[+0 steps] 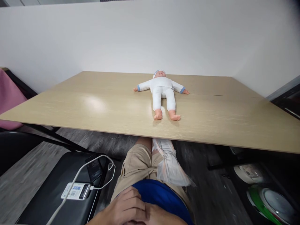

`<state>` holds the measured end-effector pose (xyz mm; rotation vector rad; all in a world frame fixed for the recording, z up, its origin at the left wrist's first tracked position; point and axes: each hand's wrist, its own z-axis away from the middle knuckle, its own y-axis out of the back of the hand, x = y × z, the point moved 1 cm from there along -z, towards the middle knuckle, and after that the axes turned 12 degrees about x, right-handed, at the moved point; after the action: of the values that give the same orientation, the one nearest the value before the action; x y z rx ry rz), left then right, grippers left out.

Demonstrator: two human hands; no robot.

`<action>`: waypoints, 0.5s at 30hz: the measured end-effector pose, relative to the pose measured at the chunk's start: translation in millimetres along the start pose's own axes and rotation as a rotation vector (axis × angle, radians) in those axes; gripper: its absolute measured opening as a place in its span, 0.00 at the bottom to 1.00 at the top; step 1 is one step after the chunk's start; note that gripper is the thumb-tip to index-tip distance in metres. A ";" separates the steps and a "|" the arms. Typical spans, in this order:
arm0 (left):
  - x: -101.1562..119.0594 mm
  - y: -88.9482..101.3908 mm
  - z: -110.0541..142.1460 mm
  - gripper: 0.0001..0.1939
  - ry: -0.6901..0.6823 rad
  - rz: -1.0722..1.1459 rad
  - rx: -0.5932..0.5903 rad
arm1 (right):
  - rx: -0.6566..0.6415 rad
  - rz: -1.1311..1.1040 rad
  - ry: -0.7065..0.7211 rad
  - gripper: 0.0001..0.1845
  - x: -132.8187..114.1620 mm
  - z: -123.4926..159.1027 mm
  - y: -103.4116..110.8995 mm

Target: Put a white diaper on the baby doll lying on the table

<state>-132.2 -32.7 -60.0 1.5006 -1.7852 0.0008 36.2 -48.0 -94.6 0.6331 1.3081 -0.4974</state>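
Note:
My left hand (131, 204) lies at my belly with its fingers curled over my right hand (158, 215). The right hand's fingers are mostly hidden beneath it, and neither hand is near the table. A crumpled, whitish, see-through plastic bag (167, 162) rests on my right thigh, partly under the table edge; its contents cannot be made out. On the table (93, 115) a baby doll (162, 87) lies on its back in a white outfit with blue cuffs and a white headpiece. Its arms are spread and its bare feet point toward me.
A black stool (49, 184) at my left holds a dark phone (94, 168) and a small device (84, 191) on a white card, with a white cable (79, 172). Pink cloth (10, 97) hangs at far left. A green-and-white round item (260, 200) stands low at right. A white wall (128, 37) is behind.

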 end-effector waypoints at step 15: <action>1.1 -2.7 -0.3 0.13 0.030 0.061 0.060 | -0.037 0.024 -0.028 0.18 17.4 3.9 -2.4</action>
<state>-129.8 -34.3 -60.4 1.4798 -1.8211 0.1078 40.8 -52.2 -111.5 0.6085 1.2795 -0.4600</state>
